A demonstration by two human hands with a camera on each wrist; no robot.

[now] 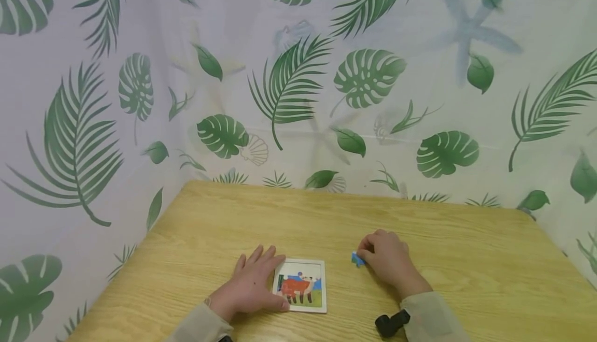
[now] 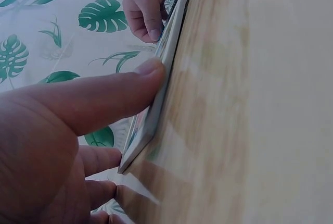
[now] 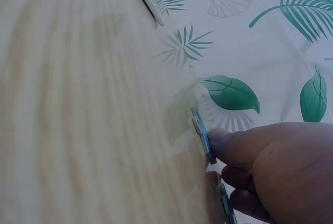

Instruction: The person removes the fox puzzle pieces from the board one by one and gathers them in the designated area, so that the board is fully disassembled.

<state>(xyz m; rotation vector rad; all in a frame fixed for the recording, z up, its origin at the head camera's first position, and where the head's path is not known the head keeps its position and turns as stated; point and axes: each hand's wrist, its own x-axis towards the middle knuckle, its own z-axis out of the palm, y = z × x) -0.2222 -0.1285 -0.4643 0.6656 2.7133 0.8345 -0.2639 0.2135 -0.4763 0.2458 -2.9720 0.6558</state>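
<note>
A square jigsaw board (image 1: 323,285) with a white frame and a picture of a red-and-white animal on green and blue lies on the table. My left hand (image 1: 254,285) is spread along its left side with straight fingers. In the left wrist view, the thumb (image 2: 119,91) touches the board's near edge and the fingertips meet its side. To the right of the board, my right hand (image 1: 387,259) pinches a blue puzzle piece (image 1: 356,259) between thumb and fingers, close over the table. The right wrist view shows a second thin piece (image 3: 227,206) below the curled fingers.
The wood-grain table (image 1: 261,212) reaches back to a white cloth (image 1: 308,160) printed with green leaves, which also hangs on the left. A black strap device (image 1: 392,324) sits at the right wrist.
</note>
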